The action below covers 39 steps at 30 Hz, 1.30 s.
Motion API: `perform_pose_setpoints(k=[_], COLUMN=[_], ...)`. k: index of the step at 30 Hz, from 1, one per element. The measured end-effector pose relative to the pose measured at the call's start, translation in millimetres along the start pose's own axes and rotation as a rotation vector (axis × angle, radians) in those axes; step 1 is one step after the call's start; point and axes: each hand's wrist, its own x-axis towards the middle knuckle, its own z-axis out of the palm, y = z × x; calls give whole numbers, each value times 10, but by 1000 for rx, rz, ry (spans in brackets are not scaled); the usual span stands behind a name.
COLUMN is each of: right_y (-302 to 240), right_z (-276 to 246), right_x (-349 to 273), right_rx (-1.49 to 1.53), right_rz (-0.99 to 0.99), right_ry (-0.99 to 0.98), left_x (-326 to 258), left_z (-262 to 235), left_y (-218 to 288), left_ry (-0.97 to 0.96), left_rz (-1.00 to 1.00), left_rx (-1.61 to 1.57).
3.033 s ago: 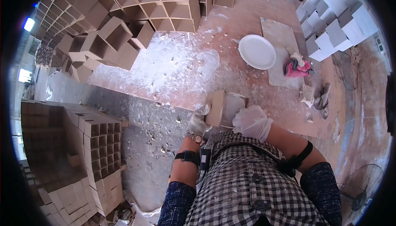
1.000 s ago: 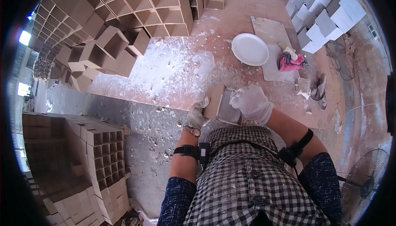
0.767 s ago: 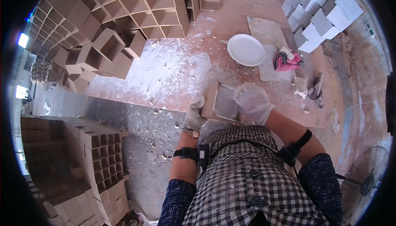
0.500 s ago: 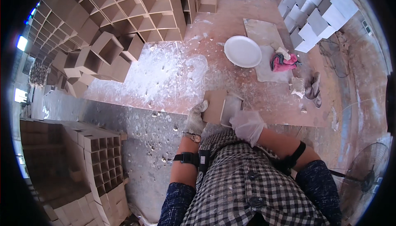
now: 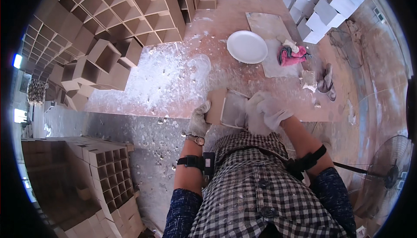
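A broad, flat, reddish-brown surface (image 5: 217, 27), scuffed and speckled with pale crumbs, is bordered by a straight near edge. Seen from the picture's centre, a patch of white residue (image 5: 160, 71) is spread over it between ten and eleven o'clock. A white oval dish (image 5: 247, 47) is set at one o'clock. Towards two o'clock, a pale rectangular sheet (image 5: 271, 27) is laid, by which a pink-and-dark crumpled cloth (image 5: 293, 57) is borne.

Box (image 5: 234, 110) between hands (image 5: 199, 120), plate (image 5: 247, 47) beyond, cartons (image 5: 114, 75) left
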Motion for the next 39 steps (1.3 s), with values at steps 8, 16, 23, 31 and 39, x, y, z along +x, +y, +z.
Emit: perform_pose_setpoints(k=[8, 16, 23, 31, 39], right_y=[-549, -624, -496, -134, -646], right_z=[-18, 42, 228, 78, -33], right_x=[420, 240, 179, 217, 84], right_rx=[-61, -220, 89, 71, -89], right_rz=[425, 406, 477, 666, 666], right_ry=[-194, -403, -463, 5, 377], left_x=[-63, -110, -112, -156, -198], left_z=[202, 285, 268, 242, 162], left_y=[34, 1, 11, -44, -148], left_ry=[-32, -44, -35, -66, -31], left_rz=[26, 49, 48, 32, 57], left_rx=[59, 71, 73, 32, -75])
